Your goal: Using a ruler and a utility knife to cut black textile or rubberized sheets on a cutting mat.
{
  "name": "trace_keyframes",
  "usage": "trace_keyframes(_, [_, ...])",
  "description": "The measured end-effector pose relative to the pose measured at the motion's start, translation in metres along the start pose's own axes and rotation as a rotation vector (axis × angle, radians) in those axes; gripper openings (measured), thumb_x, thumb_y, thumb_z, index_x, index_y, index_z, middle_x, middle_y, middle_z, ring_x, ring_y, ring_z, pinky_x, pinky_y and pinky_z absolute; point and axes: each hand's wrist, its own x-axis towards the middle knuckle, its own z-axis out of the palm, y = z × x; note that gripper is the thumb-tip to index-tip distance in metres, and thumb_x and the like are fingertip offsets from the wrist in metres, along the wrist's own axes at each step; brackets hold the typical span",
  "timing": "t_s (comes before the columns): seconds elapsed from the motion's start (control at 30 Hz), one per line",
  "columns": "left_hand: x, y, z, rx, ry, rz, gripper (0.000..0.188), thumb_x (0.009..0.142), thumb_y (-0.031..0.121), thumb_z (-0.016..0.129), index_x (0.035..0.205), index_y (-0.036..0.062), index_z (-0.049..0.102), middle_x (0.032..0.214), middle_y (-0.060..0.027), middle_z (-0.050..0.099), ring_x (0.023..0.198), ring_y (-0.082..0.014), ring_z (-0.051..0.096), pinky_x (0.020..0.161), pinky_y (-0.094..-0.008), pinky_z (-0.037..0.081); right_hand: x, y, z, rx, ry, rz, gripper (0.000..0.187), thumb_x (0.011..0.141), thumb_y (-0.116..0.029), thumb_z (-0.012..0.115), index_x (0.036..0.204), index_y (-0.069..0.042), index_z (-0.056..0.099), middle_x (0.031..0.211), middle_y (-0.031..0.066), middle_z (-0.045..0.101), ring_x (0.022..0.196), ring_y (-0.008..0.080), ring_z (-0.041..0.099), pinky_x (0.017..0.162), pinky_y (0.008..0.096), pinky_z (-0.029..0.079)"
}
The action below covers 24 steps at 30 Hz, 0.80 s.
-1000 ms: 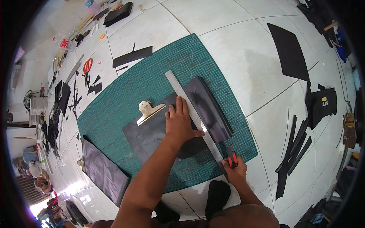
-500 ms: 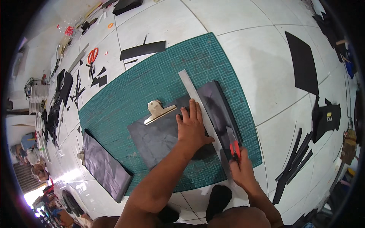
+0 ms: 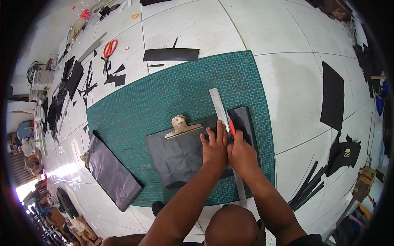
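On white tiles [image 3: 293, 94], green gridded mat [image 3: 180, 92], left hand [image 3: 215, 149] spread, right hand [image 3: 243, 155] gripping cutter [image 3: 232, 127]

Bare forearms [image 3: 180, 201] and bare fingers [image 3: 211, 133], black sleeve [image 3: 307, 240], dark sock [image 3: 156, 208]

I have a passage over the green mat [image 3: 184, 92] beyond the ruler [image 3: 218, 104]'s far end. Leftward, the metal clip [image 3: 180, 128] blocks me; the right hand [image 3: 242, 155] with its red cutter [image 3: 232, 128] sits close against the left hand [image 3: 215, 151], leaving hardly a gap.
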Motion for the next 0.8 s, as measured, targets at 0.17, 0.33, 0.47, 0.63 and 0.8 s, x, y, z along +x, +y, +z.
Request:
trace_keyframes(0.17, [0.000,0.001,0.006,-0.038,0.060,0.004,0.086,0.087,0.042,0.055,0.151,0.0014,0.012,0.157,-0.0190,0.002,0.139,-0.0430,0.022,0.109,-0.0594,0.026,0.004,0.001,0.002,-0.017,-0.013,-0.017,0.036,0.088,-0.015,0.056,0.114,0.002,0.037,0.099,0.0280,0.062,0.083,0.0427,0.066,0.071,0.0481,0.055])
trace_keyframes(0.33, [0.003,0.000,0.007,-0.038,0.080,-0.008,0.086,0.086,0.041,0.056,0.151,0.0020,0.014,0.157,-0.0190,0.003,0.139,-0.0423,0.023,0.109,-0.0591,0.027,0.009,-0.011,-0.010,-0.032,-0.048,-0.010,0.033,0.088,-0.014,0.056,0.110,0.002,0.037,0.093,0.0270,0.064,0.083,0.0428,0.066,0.073,0.0479,0.055])
trace_keyframes(0.47, [0.002,-0.001,0.001,-0.042,0.058,-0.009,0.092,0.082,0.043,0.061,0.151,0.0023,0.014,0.157,-0.0181,0.004,0.139,-0.0409,0.024,0.109,-0.0586,0.027,0.010,-0.016,-0.023,-0.026,-0.192,0.074,0.029,0.089,-0.015,0.053,0.107,0.001,0.037,0.086,0.0265,0.065,0.084,0.0430,0.066,0.074,0.0486,0.053])
trace_keyframes(0.63, [-0.002,-0.001,-0.005,-0.013,0.007,-0.018,0.109,0.071,0.051,0.072,0.150,0.0013,0.015,0.157,-0.0168,0.005,0.138,-0.0400,0.027,0.109,-0.0575,0.028,-0.028,0.009,-0.017,0.027,-0.277,0.116,0.033,0.088,-0.016,0.056,0.109,0.000,0.035,0.083,0.0286,0.064,0.081,0.0473,0.063,0.073,0.0554,0.049])
trace_keyframes(0.8, [-0.002,0.003,-0.014,-0.055,0.023,0.009,0.131,0.058,0.065,0.076,0.149,-0.0026,0.011,0.157,-0.0177,0.008,0.137,-0.0403,0.030,0.108,-0.0552,0.030,-0.090,0.042,-0.015,-0.013,-0.367,0.176,0.039,0.089,-0.020,0.055,0.114,-0.001,0.034,0.086,0.0279,0.064,0.082,0.0476,0.062,0.074,0.0563,0.047])
